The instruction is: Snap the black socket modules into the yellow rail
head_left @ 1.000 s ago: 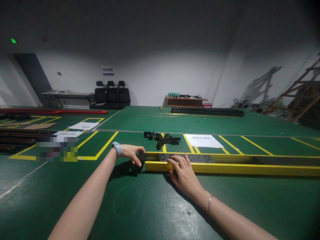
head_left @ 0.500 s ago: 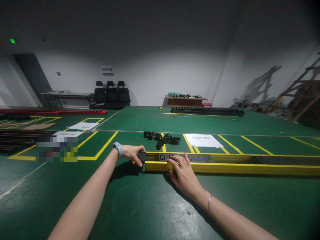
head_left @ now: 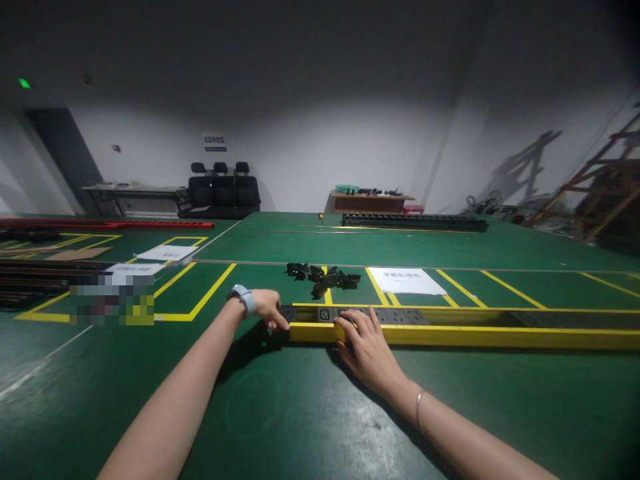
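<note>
A long yellow channel point(head_left: 465, 338) lies across the green table, with black socket modules point(head_left: 405, 316) inside it. At its left end a small black module point(head_left: 289, 313) sits partly in the opening. My left hand point(head_left: 269, 309), with a light blue watch on the wrist, is closed against that module, its fingers bent and partly hiding it. My right hand point(head_left: 366, 343) grips the near wall of the channel, fingertips over the modules and thumb on the front side. Beyond the channel lies a pile of black parts point(head_left: 323, 279).
White paper signs point(head_left: 413, 281) lie on the table behind the channel and at the left. Dark rails point(head_left: 45, 277) and a red rail point(head_left: 115, 224) rest at the left. A black rail point(head_left: 415, 222) lies at the far side, with seats point(head_left: 223, 192) beyond.
The small black module has moved right, into the channel's left end. My left hand has closed its fingers and shifted against the end. My right hand has stayed in place.
</note>
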A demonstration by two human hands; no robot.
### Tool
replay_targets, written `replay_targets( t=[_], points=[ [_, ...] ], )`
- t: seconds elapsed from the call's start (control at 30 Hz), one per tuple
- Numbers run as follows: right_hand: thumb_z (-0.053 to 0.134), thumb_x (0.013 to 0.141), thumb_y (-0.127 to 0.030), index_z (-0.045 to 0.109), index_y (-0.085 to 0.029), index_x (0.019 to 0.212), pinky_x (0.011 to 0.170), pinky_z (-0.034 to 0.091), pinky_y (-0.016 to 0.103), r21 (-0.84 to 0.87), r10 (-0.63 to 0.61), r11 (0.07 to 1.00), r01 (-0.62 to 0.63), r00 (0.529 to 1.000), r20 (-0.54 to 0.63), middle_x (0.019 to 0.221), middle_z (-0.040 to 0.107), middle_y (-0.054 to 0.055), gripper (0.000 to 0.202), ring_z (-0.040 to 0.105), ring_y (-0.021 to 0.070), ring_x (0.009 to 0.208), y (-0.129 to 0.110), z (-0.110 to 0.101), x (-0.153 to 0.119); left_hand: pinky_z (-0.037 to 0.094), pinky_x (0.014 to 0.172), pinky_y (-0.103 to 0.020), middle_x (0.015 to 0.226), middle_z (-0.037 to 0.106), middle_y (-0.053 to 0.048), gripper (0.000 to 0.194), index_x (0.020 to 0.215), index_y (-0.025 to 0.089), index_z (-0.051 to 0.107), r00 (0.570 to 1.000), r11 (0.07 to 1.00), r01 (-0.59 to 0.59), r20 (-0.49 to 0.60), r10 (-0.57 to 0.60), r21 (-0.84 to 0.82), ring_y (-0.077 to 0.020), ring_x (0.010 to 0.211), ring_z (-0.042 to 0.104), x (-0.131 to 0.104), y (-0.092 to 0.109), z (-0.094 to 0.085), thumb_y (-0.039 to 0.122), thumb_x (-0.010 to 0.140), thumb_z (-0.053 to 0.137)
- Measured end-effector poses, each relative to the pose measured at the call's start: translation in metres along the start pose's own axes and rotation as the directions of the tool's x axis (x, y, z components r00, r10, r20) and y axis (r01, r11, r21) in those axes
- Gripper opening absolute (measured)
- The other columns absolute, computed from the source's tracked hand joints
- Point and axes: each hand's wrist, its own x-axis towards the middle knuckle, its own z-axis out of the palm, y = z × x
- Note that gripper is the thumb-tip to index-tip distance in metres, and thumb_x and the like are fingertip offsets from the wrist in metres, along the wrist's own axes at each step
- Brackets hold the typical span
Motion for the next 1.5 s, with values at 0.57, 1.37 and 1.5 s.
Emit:
replay_targets(
  t=[0.57,1.37,1.5],
  points=[
    [0.048,0.084,-0.022,0.046,-0.020,0.123,0.110,0.019,0.058,-0.006,0.008,1.000,-0.008,1.000,0.006,0.120,0.051,0.010,0.039,0.044,0.0251,0.118,-0.002,-0.003,0.001,0.040,0.054,-0.023,0.062,0.064,-0.002,0.039,0.064,0.017,0.061,0.998,0.996,-0.062,0.030,0.060,0.070,-0.0132,0.057,0.055,0.001,0.008,0.007,0.054,0.057,0.070],
    [0.048,0.084,-0.022,0.048,-0.022,0.122,0.110,0.019,0.057,0.003,0.021,1.000,-0.021,1.000,-0.002,0.119,0.051,0.009,0.037,0.043,0.0247,0.118,-0.003,-0.005,0.001,0.038,0.065,-0.029,0.084,0.065,-0.009,0.033,0.089,0.022,0.062,0.812,0.881,0.013,-0.518,0.267,0.473,-0.0224,0.076,0.059,-0.015,0.019,0.069,0.046,0.087,0.039],
    [0.047,0.085,-0.023,0.047,-0.021,0.122,0.110,0.017,0.057,-0.003,0.036,0.999,-0.036,0.999,-0.001,0.119,0.051,0.009,0.037,0.043,0.0243,0.119,-0.003,-0.007,0.001,0.037,0.066,-0.029,0.086,0.064,-0.008,0.036,0.093,0.022,0.057,0.760,0.847,0.025,-0.561,0.329,0.530,-0.0210,0.079,0.056,-0.022,0.000,0.086,0.042,0.092,0.028]
  ],
)
